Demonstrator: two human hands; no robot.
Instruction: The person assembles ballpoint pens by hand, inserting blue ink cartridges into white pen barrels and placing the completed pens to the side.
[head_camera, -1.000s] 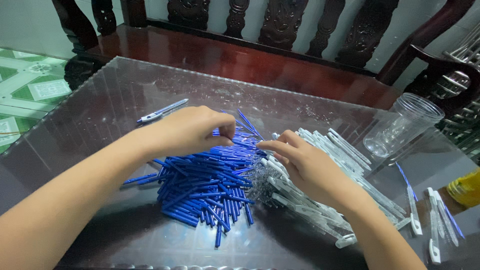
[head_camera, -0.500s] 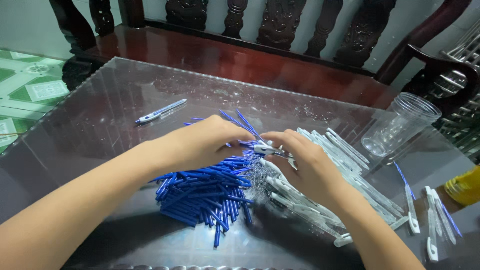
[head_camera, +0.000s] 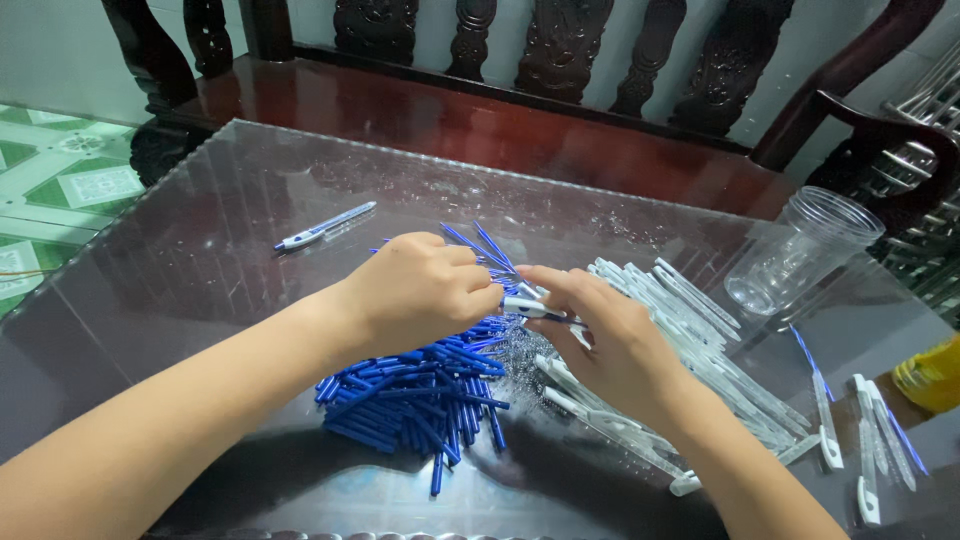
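My left hand (head_camera: 420, 290) and my right hand (head_camera: 600, 335) meet above the middle of the glass-topped table (head_camera: 200, 260). Together they hold one pen (head_camera: 535, 309), a clear barrel with a blue refill, between their fingertips. Under my left hand lies a heap of blue pen refills (head_camera: 420, 395). A heap of clear pen barrels (head_camera: 700, 350) spreads under and to the right of my right hand. A small tangle of metal springs (head_camera: 515, 355) sits between the two heaps.
One assembled pen (head_camera: 325, 226) lies alone at the far left. A clear plastic jar (head_camera: 800, 250) lies on its side at the right. Several finished pens (head_camera: 865, 430) rest near the right edge, beside a yellow object (head_camera: 930, 375). A dark wooden bench (head_camera: 480, 110) stands behind the table.
My left hand has lifted off the blue refill heap and moved right to meet my right hand. Both hands now grip a single pen between them.
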